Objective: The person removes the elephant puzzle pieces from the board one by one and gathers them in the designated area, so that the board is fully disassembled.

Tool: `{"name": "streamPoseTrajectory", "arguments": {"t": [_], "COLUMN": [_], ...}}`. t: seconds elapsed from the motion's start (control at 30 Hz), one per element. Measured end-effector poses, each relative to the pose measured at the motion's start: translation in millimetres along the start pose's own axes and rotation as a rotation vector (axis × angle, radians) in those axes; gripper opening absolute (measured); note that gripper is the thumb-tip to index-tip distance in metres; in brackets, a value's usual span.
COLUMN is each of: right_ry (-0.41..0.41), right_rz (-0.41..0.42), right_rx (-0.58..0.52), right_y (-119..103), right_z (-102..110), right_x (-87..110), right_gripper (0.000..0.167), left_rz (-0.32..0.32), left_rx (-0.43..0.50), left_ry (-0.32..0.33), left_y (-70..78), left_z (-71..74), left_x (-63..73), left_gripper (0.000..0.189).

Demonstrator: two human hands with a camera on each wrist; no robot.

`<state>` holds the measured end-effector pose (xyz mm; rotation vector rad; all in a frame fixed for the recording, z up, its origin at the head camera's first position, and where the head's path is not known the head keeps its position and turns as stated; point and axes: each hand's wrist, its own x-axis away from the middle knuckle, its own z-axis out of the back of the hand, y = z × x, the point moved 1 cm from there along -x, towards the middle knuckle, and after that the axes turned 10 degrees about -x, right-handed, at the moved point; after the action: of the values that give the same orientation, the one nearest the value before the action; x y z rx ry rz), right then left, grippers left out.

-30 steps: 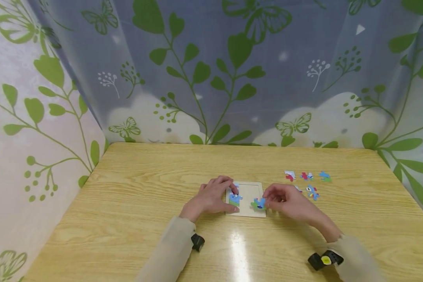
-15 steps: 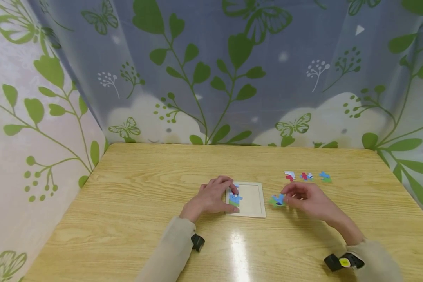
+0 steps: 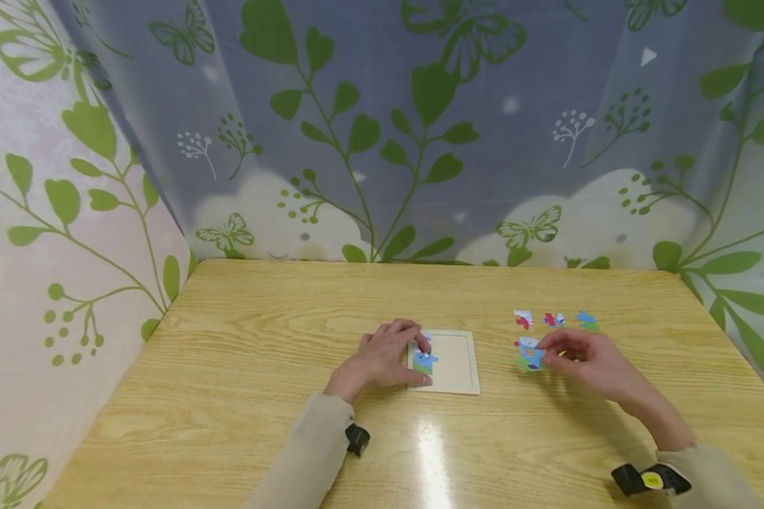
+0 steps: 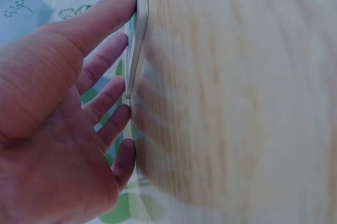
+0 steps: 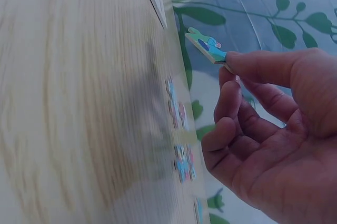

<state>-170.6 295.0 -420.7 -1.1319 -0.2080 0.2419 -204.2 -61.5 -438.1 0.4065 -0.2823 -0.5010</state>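
Note:
My right hand [image 3: 595, 364] pinches a blue and green jigsaw puzzle piece [image 3: 530, 360] between thumb and fingers. In the right wrist view this puzzle piece [image 5: 206, 47] is raised above the table, tilted. My left hand [image 3: 378, 357] rests at the left side of a pale puzzle tray [image 3: 455, 360], thumb and fingertips touching it. The fingers are spread and loosely bent in the left wrist view. Joined blue and green pieces [image 3: 424, 360] fill the tray's left strip, partly covered by my left fingers. The rest of the tray shows its bare bottom.
Behind my right hand, a row holds a red and white piece [image 3: 523, 319], a red and blue piece [image 3: 554, 319] and a blue and green piece [image 3: 586, 320]. Other pieces [image 5: 183, 163] lie below the hand. A patterned curtain [image 3: 382, 141] borders the wooden table [image 3: 261, 318].
My right hand has moved right, carrying the puzzle piece from above the tray's right edge to over the loose pieces. My left hand and the tray stay in place.

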Motion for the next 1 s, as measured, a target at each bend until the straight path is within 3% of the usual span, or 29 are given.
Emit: {"name": "streamPoseTrajectory", "arguments": {"t": [0.37,0.73,1.0], "right_ry": [0.041,0.135,0.154], "right_rz": [-0.039,-0.054,-0.103], "right_rx": [0.022,0.067,0.083], "right_y": [12.5,27.5,37.2], "right_z": [23.2,48.4,63.5], "right_x": [14.5,18.4,20.8], "right_gripper": [0.027,0.025,0.026], "left_rz": [0.013,0.011,0.009], "left_rx": [-0.018,-0.022,-0.023], "left_ry": [-0.011,-0.008,-0.010], "left_y": [1.6,0.8,0.1], "left_z": [-1.4,1.4,-0.2], "left_x": [2.7,-0.9,-1.6], "left_gripper": [0.036,0.036,0.037]}}
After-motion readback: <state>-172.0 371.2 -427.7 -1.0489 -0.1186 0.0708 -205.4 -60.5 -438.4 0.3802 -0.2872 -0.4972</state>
